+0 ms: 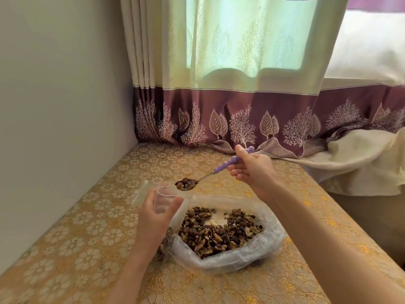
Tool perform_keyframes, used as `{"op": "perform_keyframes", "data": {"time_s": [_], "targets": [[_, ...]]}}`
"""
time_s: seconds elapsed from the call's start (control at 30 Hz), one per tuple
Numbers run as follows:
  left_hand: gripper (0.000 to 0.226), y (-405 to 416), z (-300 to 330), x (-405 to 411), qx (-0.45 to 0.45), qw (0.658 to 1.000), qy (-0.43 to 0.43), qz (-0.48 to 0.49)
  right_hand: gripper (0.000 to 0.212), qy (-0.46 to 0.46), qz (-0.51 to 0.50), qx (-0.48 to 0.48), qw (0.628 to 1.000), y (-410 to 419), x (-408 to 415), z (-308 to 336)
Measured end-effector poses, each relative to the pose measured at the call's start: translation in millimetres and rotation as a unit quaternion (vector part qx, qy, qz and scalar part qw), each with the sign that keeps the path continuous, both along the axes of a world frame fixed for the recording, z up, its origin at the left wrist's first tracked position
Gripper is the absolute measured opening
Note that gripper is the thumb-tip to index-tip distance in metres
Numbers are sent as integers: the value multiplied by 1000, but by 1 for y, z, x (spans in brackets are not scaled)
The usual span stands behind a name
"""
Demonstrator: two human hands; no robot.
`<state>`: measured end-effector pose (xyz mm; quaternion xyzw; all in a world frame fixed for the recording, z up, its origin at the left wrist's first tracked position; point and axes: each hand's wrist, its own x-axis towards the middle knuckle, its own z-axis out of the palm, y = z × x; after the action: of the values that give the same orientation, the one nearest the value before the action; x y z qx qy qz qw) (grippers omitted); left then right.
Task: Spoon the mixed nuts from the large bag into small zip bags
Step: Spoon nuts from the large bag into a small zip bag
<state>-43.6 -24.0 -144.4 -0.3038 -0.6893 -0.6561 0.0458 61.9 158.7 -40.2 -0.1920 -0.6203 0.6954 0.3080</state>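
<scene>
A large clear plastic bag (269, 246) lies open on the table, holding a heap of mixed nuts (221, 231). My left hand (153, 218) grips a small clear zip bag (166, 198) and holds its mouth open above the large bag's left edge. My right hand (252, 170) holds a spoon (219, 170) by its purple beaded handle. The spoon's bowl is heaped with nuts and hovers right over the small bag's opening.
The table wears a gold floral cloth (92, 238). A wall (54, 106) runs along the left edge. A curtain with a purple patterned hem (241, 119) hangs at the back, and a cream cloth (361, 163) drapes at the right.
</scene>
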Motion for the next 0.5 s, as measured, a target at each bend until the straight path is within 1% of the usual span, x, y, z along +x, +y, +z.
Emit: {"op": "perform_keyframes", "data": {"time_s": [0.07,0.13,0.2,0.3,0.33,0.43,0.5], "targets": [[99,-1,0,0,-4,1000,-5,0,38,17,9,47,999,-12,-3,4],[98,0,1,1,3,1000,-7,-4,38,42,11,107,993,-23,-6,6],[88,-1,1,2,15,1000,-13,-8,37,65,18,168,984,-34,-10,7],[57,1,-1,0,20,999,-23,-10,37,85,25,257,963,-43,-10,5],[52,1,-2,-1,20,999,-24,-8,36,89,28,278,956,-45,-10,4],[61,2,-5,-3,11,1000,-16,6,35,105,26,304,946,-44,-8,2],[62,3,-5,-4,4,1000,-12,11,34,121,14,293,948,-40,-6,0]]}}
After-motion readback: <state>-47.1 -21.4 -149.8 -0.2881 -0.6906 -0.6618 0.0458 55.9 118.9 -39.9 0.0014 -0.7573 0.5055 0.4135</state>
